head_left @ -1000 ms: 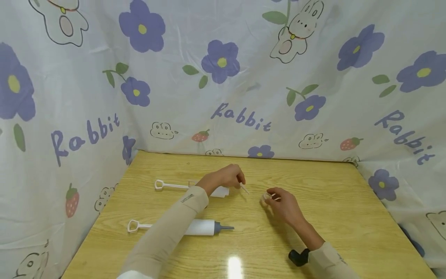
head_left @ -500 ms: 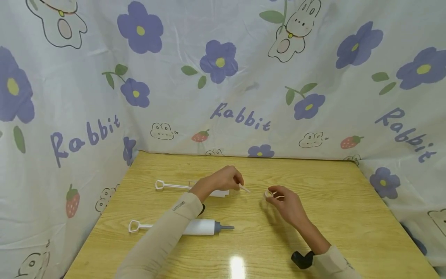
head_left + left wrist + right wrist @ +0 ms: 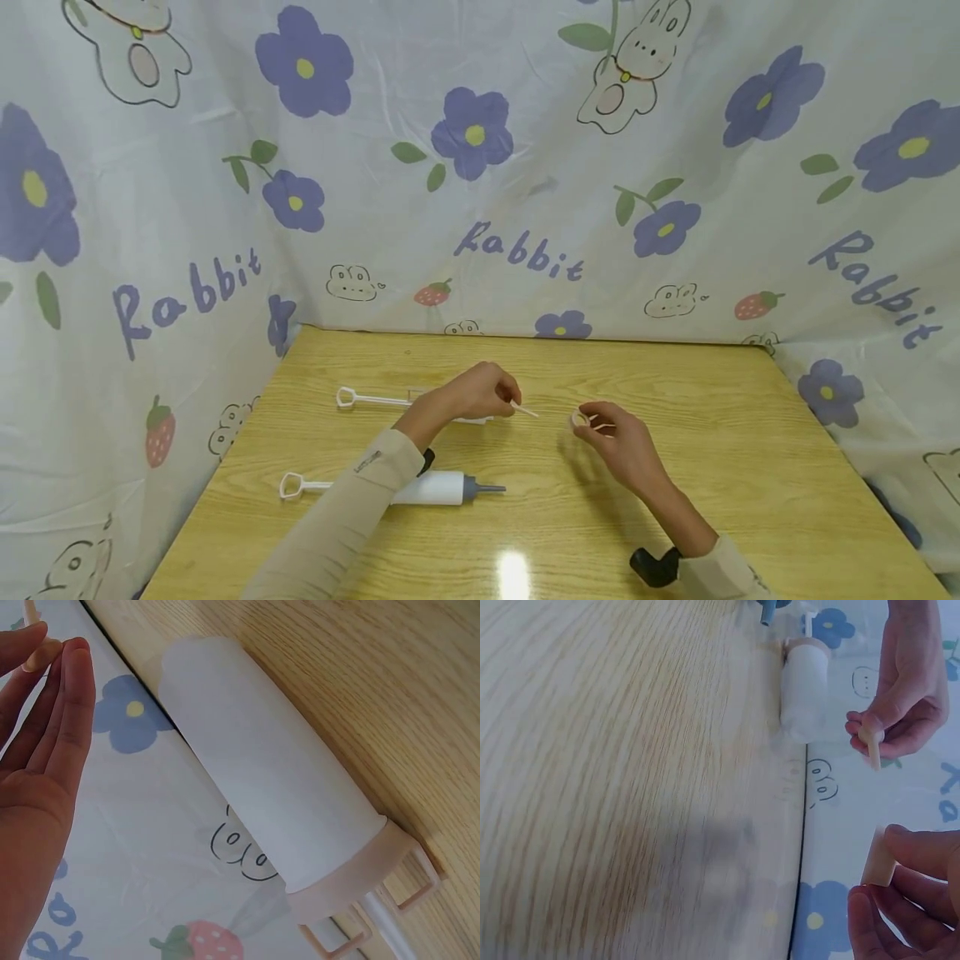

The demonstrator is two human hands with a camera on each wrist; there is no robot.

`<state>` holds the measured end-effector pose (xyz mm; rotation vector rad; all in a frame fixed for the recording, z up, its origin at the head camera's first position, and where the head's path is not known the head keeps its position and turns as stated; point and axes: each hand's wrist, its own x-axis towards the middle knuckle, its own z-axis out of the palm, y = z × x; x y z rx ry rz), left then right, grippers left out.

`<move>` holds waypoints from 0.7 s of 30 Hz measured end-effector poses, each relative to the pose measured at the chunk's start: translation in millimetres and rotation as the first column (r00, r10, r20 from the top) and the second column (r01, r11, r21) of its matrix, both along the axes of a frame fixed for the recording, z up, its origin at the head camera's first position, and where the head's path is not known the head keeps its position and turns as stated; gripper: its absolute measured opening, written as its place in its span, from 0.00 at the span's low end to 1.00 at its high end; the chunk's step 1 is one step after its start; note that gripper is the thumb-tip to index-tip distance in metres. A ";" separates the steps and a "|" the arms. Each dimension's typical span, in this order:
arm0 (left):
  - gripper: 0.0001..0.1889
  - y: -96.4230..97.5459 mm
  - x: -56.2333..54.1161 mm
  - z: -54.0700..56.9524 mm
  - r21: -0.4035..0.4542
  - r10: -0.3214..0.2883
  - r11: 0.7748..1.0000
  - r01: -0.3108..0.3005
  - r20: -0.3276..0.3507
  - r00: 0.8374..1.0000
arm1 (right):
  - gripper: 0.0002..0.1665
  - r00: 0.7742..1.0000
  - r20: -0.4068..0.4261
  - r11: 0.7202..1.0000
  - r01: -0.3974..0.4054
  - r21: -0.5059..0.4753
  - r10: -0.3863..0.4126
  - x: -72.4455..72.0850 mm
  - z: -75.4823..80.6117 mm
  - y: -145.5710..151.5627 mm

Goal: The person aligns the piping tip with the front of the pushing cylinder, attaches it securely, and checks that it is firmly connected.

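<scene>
My left hand (image 3: 480, 390) pinches a small cream nozzle (image 3: 528, 411) with a thin tip, which points right toward the other hand. In the right wrist view the nozzle's (image 3: 874, 754) wider base sits at the fingertips. A short way right, my right hand (image 3: 621, 443) holds a cream ring-shaped cap (image 3: 577, 419) by its edge between thumb and fingers. The two pieces are apart, above the table. Below the left hand lies a white syringe-like tube (image 3: 262, 757) with a pinkish collar (image 3: 356, 874), two loop grips and a rod. In the head view the left hand partly hides it.
Closer to me lies a second white tube (image 3: 438, 488) with a grey nozzle (image 3: 483, 489) and a looped plunger handle (image 3: 291, 485); the left sleeve covers part of it. Patterned cloth (image 3: 510, 192) stands around the wooden table (image 3: 675, 379). A black strap piece (image 3: 655, 567) hangs by the right wrist.
My left hand has shifted slightly left and down, still pinching the nozzle. My right hand has moved a little right, and the cap's opening shows more clearly. Both tubes stay put.
</scene>
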<state>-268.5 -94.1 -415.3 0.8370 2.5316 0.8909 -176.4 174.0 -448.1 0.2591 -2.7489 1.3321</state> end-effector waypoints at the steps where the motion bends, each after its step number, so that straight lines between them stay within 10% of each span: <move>1: 0.05 -0.6 1.2 0.4 0.006 -0.002 1.000 0.002 -0.008 1.000 | 0.23 1.000 0.001 1.000 0.001 -0.004 -0.001 0.7 0.6 -0.6; 21: 0.06 -19.3 24.7 6.1 0.115 0.057 0.992 -0.047 -0.083 0.995 | 0.23 0.998 -0.055 1.000 -0.013 -0.014 0.012 9.5 6.7 -11.5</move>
